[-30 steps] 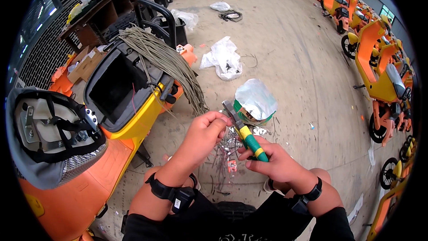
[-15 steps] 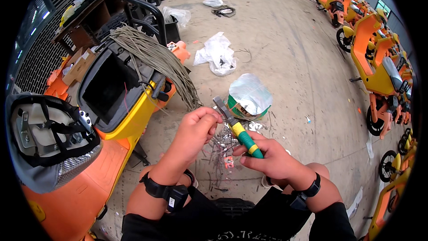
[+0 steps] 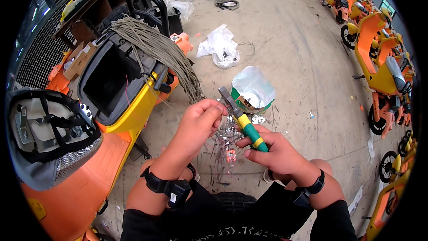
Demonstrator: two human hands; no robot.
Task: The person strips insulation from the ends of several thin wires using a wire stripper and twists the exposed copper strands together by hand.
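My right hand (image 3: 280, 152) is wrapped round the green-and-yellow handles of a pair of pliers (image 3: 252, 132), whose metal jaws point up and to the left. Close beside the jaws, my left hand (image 3: 201, 118) is closed in a pinch, thumb against fingers. What it pinches is too small to make out; a thin reddish bit shows at the fingertips. Below both hands, a scatter of wire scraps (image 3: 221, 145) and a small orange-red piece (image 3: 230, 155) lie on the floor. Just beyond the pliers stands a green bag with a pale lining (image 3: 254, 87), its mouth open.
At my left stands a yellow-and-orange scooter (image 3: 133, 116), a bundle of grey-green cables (image 3: 156, 47) draped over its dark open box. A grey bag with metal parts (image 3: 49, 134) rests on it. White plastic bags (image 3: 219, 47) lie ahead; rows of scooters (image 3: 376, 69) line the right.
The whole view has shifted a little, so hands and pliers appear slightly lower and to the right. My left fingertips stay beside the jaws, and my right hand keeps its grip.
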